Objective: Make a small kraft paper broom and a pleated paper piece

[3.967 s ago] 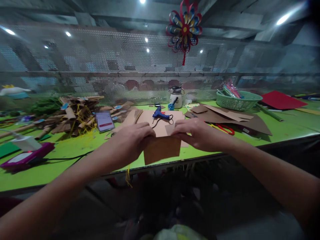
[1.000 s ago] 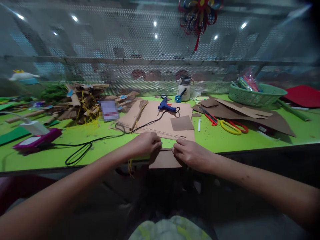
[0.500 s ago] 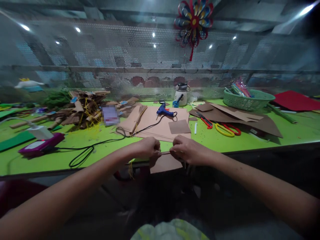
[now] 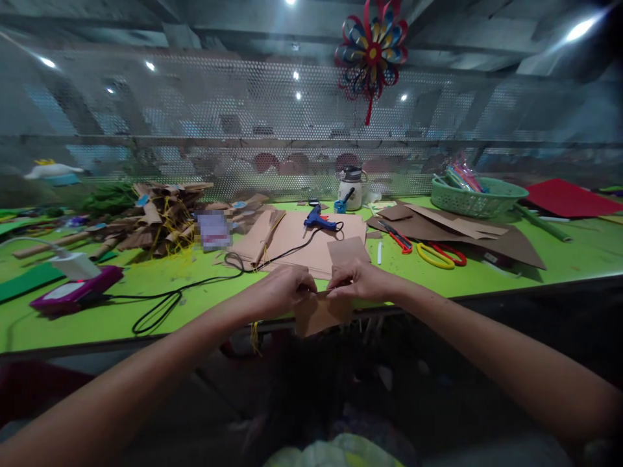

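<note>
A small sheet of brown paper (image 4: 323, 315) hangs at the table's front edge, pinched along its top by both hands. My left hand (image 4: 292, 290) is closed on the paper's upper left part. Opposite it, my right hand (image 4: 359, 281) grips the upper right part, with the fingertips of both hands close together. Just beyond lies a stack of larger brown paper sheets (image 4: 296, 243), with a small darker brown piece (image 4: 348, 250) on top. A blue glue gun (image 4: 320, 220) rests on that stack, its black cord running left.
Red-handled scissors (image 4: 400, 240) and yellow-and-red-handled scissors (image 4: 435, 255) lie right of the stack. A green basket (image 4: 479, 200) stands behind brown card (image 4: 516, 246). Left are a purple power strip (image 4: 78, 290) and a pile of brown paper rolls (image 4: 160, 214). A white jar (image 4: 350, 188) stands behind.
The hands have drawn slightly closer together along the paper's top edge. The paper's lower part has tilted and looks darker. The view has shifted slightly.
</note>
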The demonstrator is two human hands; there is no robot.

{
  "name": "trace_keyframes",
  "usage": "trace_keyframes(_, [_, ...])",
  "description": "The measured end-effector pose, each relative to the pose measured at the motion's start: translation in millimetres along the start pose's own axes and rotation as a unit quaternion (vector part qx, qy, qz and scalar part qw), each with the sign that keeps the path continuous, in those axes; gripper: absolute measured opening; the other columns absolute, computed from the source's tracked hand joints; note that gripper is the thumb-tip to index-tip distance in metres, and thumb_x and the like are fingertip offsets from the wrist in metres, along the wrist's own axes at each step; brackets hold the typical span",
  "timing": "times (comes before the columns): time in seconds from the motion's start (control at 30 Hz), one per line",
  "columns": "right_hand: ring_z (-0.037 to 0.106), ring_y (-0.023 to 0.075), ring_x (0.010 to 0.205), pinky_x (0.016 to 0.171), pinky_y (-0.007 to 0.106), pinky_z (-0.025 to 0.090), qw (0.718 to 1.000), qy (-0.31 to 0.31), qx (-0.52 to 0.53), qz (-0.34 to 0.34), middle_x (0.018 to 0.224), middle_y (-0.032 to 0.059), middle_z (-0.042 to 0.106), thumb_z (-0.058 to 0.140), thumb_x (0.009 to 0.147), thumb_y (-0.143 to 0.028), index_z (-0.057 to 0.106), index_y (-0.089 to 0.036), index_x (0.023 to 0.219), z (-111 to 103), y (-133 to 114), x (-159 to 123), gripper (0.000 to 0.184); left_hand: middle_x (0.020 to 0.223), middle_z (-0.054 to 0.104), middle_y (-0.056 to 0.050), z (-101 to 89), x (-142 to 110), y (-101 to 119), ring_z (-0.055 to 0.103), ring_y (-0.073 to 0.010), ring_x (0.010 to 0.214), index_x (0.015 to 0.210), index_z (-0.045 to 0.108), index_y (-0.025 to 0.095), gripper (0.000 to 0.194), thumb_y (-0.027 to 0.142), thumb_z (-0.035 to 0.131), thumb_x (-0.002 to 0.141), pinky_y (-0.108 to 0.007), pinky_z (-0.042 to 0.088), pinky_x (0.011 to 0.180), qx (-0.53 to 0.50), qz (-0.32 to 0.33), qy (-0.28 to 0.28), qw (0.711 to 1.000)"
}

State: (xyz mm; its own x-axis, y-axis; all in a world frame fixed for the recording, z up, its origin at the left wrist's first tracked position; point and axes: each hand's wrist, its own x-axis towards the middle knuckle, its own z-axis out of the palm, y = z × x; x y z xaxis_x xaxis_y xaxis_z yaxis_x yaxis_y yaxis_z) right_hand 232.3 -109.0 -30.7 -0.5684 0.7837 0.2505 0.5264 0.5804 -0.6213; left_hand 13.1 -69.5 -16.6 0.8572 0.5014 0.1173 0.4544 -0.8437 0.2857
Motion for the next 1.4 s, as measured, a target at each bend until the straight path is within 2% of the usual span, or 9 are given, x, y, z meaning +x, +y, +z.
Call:
trace_keyframes(0.2, [0.056,0.0126,0.065,0.06,0.023,0.043,0.999,0.018,0.014,-0.033,0.068,0.0033,0.062,0.064,0.079,-0.023,0.073,-0.011,0.077,-3,-4,-1,0.015,0.074,0.064,-0.003,-4.3,0,7,0.056,-0.0151,0.071,0.076,0.068,0.016,0.015,0.017,0.054,0.075,-0.023,0.039,0.066,0.008,-0.001,0.014,1.0])
trace_keyframes(0.33, [0.053,0.0115,0.061,0.057,0.022,0.04,0.998,0.033,0.003,-0.056,0.063,0.0015,0.057,0.063,0.079,-0.017,0.072,-0.011,0.075,1,-8,1,0.011,0.076,0.067,-0.002,-8.9,2,8,0.056,-0.014,0.07,0.083,0.071,0.015,0.021,0.028,0.057,0.077,-0.022,0.039,0.064,-0.108,-0.042,-0.037,0.993])
trace_keyframes(0.4, [0.051,0.0113,0.06,0.055,0.022,0.039,0.997,0.04,-0.011,-0.063,0.061,0.0008,0.054,0.063,0.078,-0.015,0.072,-0.01,0.075,4,-11,2,0.011,0.069,0.065,0.0,-9.4,5,6,0.053,-0.0127,0.064,0.084,0.072,0.013,0.028,0.035,0.057,0.078,-0.021,0.037,0.06,-0.158,-0.08,-0.065,0.982])
trace_keyframes(0.53, [0.052,0.0114,0.061,0.056,0.021,0.039,0.997,0.04,-0.032,-0.064,0.063,0.0008,0.054,0.062,0.079,-0.013,0.072,-0.011,0.077,4,-15,3,0.011,0.059,0.06,0.002,-7.7,6,7,0.049,-0.0112,0.059,0.076,0.072,0.011,0.029,0.037,0.059,0.075,-0.02,0.034,0.056,-0.166,-0.113,-0.058,0.978])
trace_keyframes(0.67, [0.054,0.0118,0.063,0.059,0.021,0.041,0.999,0.001,-0.036,-0.031,0.067,0.0024,0.06,0.062,0.079,-0.017,0.072,-0.01,0.079,-1,-16,0,0.012,0.063,0.063,0.0,-5.5,3,13,0.052,-0.012,0.061,0.077,0.072,0.012,0.024,0.032,0.058,0.077,-0.02,0.035,0.055,-0.115,-0.084,-0.02,0.99])
trace_keyframes(0.8, [0.055,0.0122,0.064,0.06,0.022,0.042,0.999,-0.026,-0.047,0.003,0.069,0.0031,0.062,0.061,0.079,-0.017,0.071,-0.01,0.077,-6,-18,-2,0.012,0.067,0.064,-0.001,-2.7,-2,13,0.054,-0.0114,0.062,0.078,0.071,0.014,0.019,0.026,0.055,0.08,-0.019,0.034,0.056,-0.071,-0.016,0.013,0.997])
trace_keyframes(0.93, [0.054,0.012,0.064,0.06,0.022,0.042,0.999,-0.033,-0.036,0.002,0.069,0.0026,0.062,0.061,0.079,-0.019,0.07,-0.011,0.076,-9,-20,-2,0.012,0.07,0.062,-0.002,-2.9,-7,8,0.054,-0.0112,0.066,0.084,0.071,0.015,0.018,0.022,0.054,0.083,-0.019,0.036,0.059,-0.071,0.032,0.012,0.997])
trace_keyframes(1.27, [0.056,0.0125,0.066,0.06,0.021,0.042,0.997,-0.074,-0.013,0.006,0.073,0.0037,0.064,0.061,0.082,-0.025,0.071,-0.011,0.082,-11,-27,-4,0.017,0.076,0.063,-0.002,-13.0,-20,10,0.054,-0.0119,0.07,0.085,0.068,0.013,0.021,0.03,0.056,0.084,-0.02,0.04,0.064,-0.107,0.003,-0.029,0.994])
trace_keyframes(1.4, [0.056,0.0122,0.066,0.06,0.021,0.042,0.997,-0.081,-0.002,0.015,0.074,0.0033,0.064,0.059,0.083,-0.027,0.071,-0.011,0.084,-13,-26,-7,0.02,0.078,0.064,-0.003,-12.8,-24,4,0.056,-0.0122,0.073,0.088,0.069,0.013,0.02,0.028,0.056,0.085,-0.02,0.042,0.068,-0.133,0.015,-0.033,0.99])
